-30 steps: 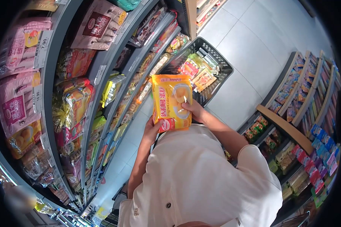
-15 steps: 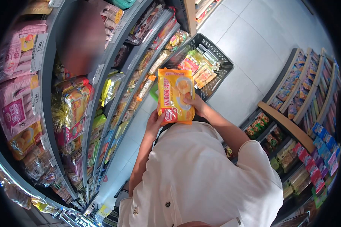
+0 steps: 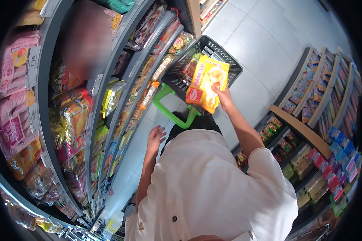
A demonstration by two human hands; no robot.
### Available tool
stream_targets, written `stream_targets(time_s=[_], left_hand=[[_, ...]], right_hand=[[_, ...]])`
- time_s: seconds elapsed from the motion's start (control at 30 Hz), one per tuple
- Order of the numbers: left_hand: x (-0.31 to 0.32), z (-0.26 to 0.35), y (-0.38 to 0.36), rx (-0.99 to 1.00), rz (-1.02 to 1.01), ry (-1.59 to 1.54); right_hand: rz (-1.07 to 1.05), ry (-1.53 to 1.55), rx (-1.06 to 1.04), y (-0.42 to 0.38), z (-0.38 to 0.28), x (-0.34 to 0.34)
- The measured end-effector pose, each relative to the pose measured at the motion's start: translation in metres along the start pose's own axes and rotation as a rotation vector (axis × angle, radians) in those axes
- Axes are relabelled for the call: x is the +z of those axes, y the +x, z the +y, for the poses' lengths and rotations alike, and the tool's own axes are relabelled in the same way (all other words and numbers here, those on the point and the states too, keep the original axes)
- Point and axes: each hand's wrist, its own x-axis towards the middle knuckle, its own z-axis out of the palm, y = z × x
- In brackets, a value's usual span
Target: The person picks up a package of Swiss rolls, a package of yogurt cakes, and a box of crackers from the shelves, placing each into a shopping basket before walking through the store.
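Note:
A yellow-orange snack package (image 3: 208, 80) is in my right hand (image 3: 222, 96), gripped at its right edge and tilted over the basket. Beneath it, the black perforated shopping basket (image 3: 234, 63) holds other packaged goods, partly hidden by the package. The basket's green handle (image 3: 171, 115) hangs toward my body. My left hand (image 3: 156, 137) is empty with its fingers apart, below and left of the handle, touching nothing.
Shelves (image 3: 104, 86) of bagged snacks with price tags curve along the left. At the right stand more racks (image 3: 309, 106) of packaged goods with a wooden edge. Grey floor tiles (image 3: 265, 44) run between them.
The yellow package has moved forward and right, from in front of my body to over the basket. My left hand has let go of it and moved down and left. The green handle is now uncovered.

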Motion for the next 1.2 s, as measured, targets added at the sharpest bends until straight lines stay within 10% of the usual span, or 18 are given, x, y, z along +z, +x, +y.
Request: stream_targets(time_s=[0.17,1.2], left_hand=[[-0.035,-0.061,0.017,-0.036,0.131,0.209],[-0.048,-0.089,-0.006,-0.019,0.159,0.479]], right_hand=[[0.385,-0.812,-0.219,0.048,-0.026,-0.056],[0.510,-1.036,0.082,0.096,0.021,-0.049]])
